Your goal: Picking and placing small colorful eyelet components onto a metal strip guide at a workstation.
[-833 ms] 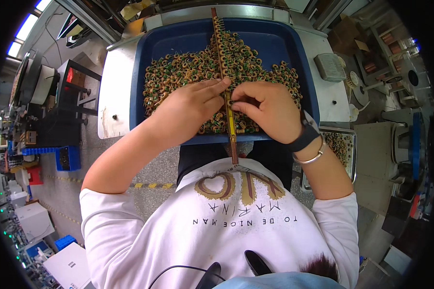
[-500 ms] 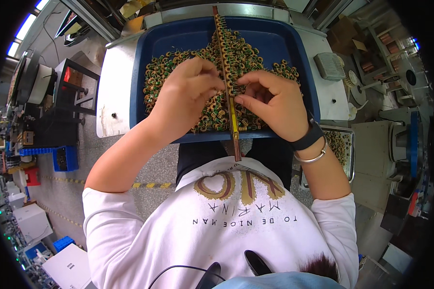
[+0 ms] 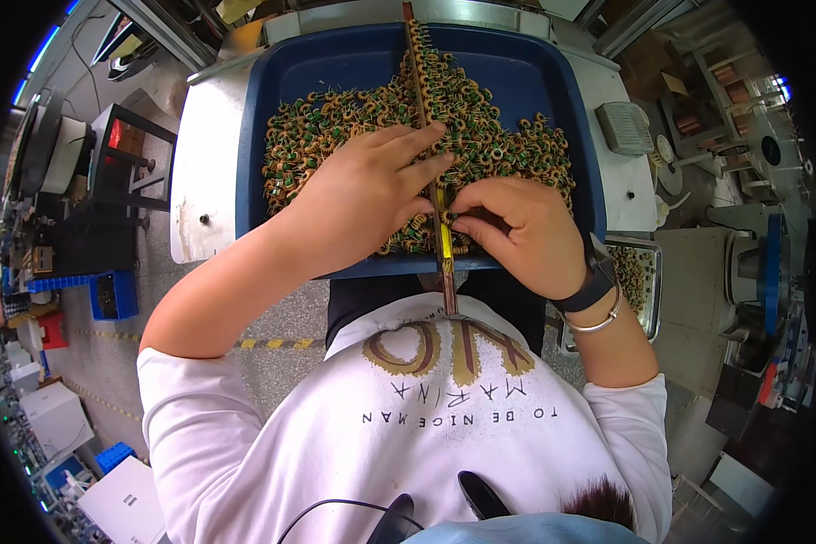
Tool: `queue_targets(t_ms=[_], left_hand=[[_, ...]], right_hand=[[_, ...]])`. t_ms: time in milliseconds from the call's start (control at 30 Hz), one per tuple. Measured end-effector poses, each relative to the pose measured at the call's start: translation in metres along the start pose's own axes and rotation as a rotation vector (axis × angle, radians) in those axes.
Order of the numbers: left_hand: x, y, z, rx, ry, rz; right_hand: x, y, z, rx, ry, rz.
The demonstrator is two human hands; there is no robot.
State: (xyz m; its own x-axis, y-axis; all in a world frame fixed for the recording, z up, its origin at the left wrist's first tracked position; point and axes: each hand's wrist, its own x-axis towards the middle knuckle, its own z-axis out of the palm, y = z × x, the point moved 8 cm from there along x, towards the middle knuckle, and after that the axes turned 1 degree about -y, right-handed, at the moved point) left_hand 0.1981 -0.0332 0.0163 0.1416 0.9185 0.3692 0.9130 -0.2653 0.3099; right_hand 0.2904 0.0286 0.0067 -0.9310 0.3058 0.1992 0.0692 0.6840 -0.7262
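A long narrow brown strip (image 3: 450,292) with a yellow stretch lies across the blue tray (image 3: 567,95), its near end against my shirt. Small wire-wound ring coils (image 3: 308,136), copper and green with thin leads, are heaped in the tray. Others stand in a row along the strip's far part. My left hand (image 3: 367,186) reaches over the strip, its fingers stretched out across the row and its thumb at the left side. On the right, my right hand (image 3: 526,231) pinches a coil (image 3: 449,218) at the strip's edge by the yellow stretch; the fingers partly hide it.
The tray rests on a white table (image 3: 210,172). A clear ribbed plastic box (image 3: 624,128) stands right of it. Below on the right is a metal tray (image 3: 644,272) of more coils. A blue bin (image 3: 115,296) and dark stand are at left.
My left hand has stretched its fingers over the strip. My right hand has moved nearer to me along the strip, with a coil now at its fingertips. The strip has slid slightly towards me.
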Motion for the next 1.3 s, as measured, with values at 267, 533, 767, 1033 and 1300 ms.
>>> queue_targets(t_ms=[267,533,767,1033,1300], left_hand=[[-0.001,-0.009,0.009,-0.025,-0.097,-0.005],[-0.009,-0.104,-0.03,0.32,-0.029,-0.358],[0.002,-0.137,-0.013,0.352,-0.288,-0.516],[-0.004,-0.143,-0.021,0.142,-0.03,-0.524],[0.0,-0.103,-0.029,-0.03,-0.054,-0.529]], right_hand=[[0.005,-0.001,-0.002,-0.177,0.128,-0.145],[0.021,0.065,-0.075,-0.344,0.267,0.094],[0.053,0.102,-0.055,-0.886,-0.087,0.184],[0.055,0.103,-0.07,-0.52,0.144,0.142],[0.025,0.046,-0.041,0.137,0.067,0.108]])
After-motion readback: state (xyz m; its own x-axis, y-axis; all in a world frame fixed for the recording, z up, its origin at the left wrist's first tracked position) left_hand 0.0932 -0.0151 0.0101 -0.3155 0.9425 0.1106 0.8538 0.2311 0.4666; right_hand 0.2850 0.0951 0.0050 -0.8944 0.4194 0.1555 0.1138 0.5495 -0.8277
